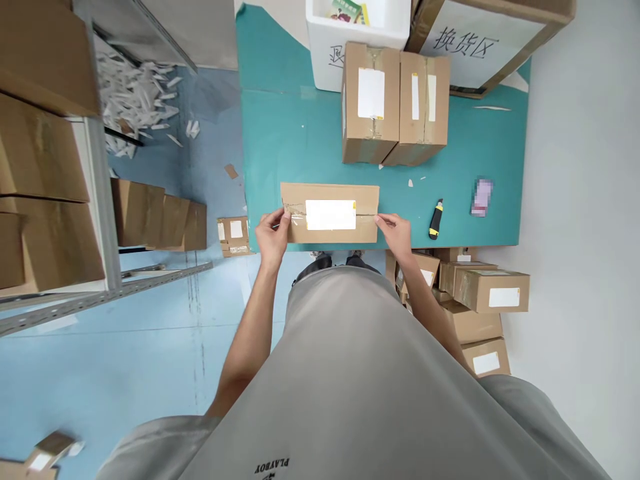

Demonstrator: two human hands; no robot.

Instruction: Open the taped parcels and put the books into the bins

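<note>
A long, narrow cardboard box (330, 237) lies near the front edge of the green table, its top seam running left to right. A white label (331, 215) covers the middle of that seam, and clear tape shows to its left. My left hand (273, 235) grips the box's left end at the seam, with thumb and fingers closed together. At the opposite end, my right hand (397, 233) pinches the right edge in the same way. To the right of my right hand, a black and yellow utility knife (436, 220) lies on the table.
Two taped boxes (371, 130) stand farther back on the green table (290, 140), before a white bin (325, 63) and a large lettered carton (483, 43). A blurred pink item (482, 197) lies at right. Stacked boxes (493, 293) sit beside the table; shelving (103, 200) stands left.
</note>
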